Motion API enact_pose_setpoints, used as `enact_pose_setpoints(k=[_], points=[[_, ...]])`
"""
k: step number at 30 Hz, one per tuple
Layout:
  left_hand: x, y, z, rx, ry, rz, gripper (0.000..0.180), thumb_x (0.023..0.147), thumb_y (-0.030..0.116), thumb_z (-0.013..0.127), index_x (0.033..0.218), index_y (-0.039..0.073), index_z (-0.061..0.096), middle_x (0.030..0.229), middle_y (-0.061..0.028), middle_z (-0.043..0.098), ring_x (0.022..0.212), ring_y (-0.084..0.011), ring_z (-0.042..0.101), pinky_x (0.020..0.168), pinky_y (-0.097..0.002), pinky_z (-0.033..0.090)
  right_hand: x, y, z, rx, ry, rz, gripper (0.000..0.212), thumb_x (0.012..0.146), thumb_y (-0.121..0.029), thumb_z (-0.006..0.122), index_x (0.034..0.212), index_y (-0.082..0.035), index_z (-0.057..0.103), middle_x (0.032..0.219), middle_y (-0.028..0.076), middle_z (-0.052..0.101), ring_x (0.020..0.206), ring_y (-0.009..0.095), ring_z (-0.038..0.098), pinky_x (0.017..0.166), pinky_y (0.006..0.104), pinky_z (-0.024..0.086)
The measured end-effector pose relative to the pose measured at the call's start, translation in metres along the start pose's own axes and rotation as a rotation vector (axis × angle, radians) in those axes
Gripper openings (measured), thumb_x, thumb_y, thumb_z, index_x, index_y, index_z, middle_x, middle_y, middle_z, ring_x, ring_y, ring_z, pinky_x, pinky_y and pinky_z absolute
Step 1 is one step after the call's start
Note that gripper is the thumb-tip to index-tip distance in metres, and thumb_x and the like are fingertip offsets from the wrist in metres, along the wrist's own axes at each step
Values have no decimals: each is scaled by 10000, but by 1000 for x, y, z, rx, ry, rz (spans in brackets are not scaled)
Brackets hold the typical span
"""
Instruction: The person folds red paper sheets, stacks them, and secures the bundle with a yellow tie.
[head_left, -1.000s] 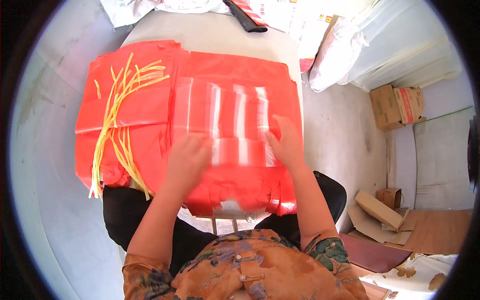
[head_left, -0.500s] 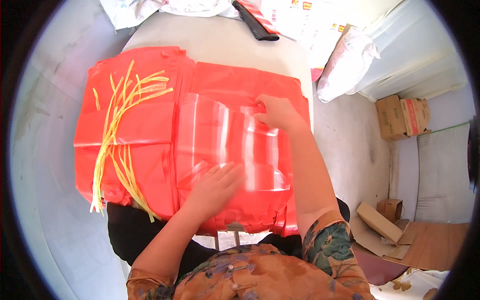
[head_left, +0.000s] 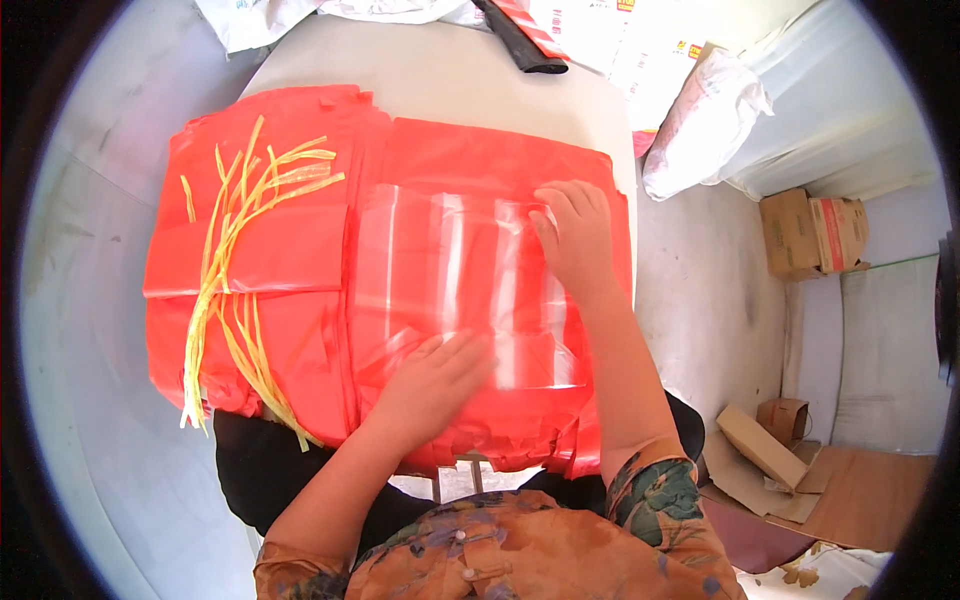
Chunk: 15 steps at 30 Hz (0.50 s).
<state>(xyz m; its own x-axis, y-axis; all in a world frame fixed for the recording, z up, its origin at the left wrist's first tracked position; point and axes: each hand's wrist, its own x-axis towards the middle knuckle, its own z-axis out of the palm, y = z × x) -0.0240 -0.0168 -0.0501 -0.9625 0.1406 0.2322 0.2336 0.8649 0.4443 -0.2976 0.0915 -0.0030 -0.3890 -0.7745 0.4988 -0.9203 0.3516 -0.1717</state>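
A stack of red plastic bags (head_left: 500, 155) lies on the table before me, with a glossy folded red bag (head_left: 420, 270) on top. My left hand (head_left: 435, 385) rests flat near the bag's lower edge, fingers stretched out and slightly blurred. Over the bag's upper right corner is my right hand (head_left: 578, 235), its thumb apart from its bent fingers and nothing visible between them. To the left, yellow plastic strands (head_left: 225, 250) lie loose across another pile of red bags (head_left: 270, 250), which has a folded red band across it.
The pale tabletop (head_left: 420, 70) extends beyond the bags. At its far end are white sacks (head_left: 385, 8) and a black and red striped item (head_left: 525, 45). A white bundle (head_left: 708, 125) stands to the right. Cardboard boxes (head_left: 790, 235) and flattened cardboard (head_left: 735, 465) lie farther right.
My right hand has shifted right and slightly up, and its fingers have come off the bag's wrinkled edge, which now lies smoother. My left hand stays in nearly the same place.
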Motion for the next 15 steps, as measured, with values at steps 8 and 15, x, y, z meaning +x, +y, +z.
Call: enact_pose_setpoints(k=[8,15], points=[[-2,1,3,-12,11,-8,461,875,172,679,1330,121,630,1454,-103,569,1377,-292,502,1112,-474,414,-21,-54,34,144,-461,-172,627,932,-340,665,1488,-121,474,1596,123,375,1496,334,290,1224,475,257],[-3,2,-1,-16,23,-4,461,886,162,666,1344,127,623,1467,-106,560,1378,-292,504,1105,-471,421,-1,-21,40,-216,-429,175,688,942,-376,664,1543,-129,438,1659,136,304,1544,310,245,1244,472,230]])
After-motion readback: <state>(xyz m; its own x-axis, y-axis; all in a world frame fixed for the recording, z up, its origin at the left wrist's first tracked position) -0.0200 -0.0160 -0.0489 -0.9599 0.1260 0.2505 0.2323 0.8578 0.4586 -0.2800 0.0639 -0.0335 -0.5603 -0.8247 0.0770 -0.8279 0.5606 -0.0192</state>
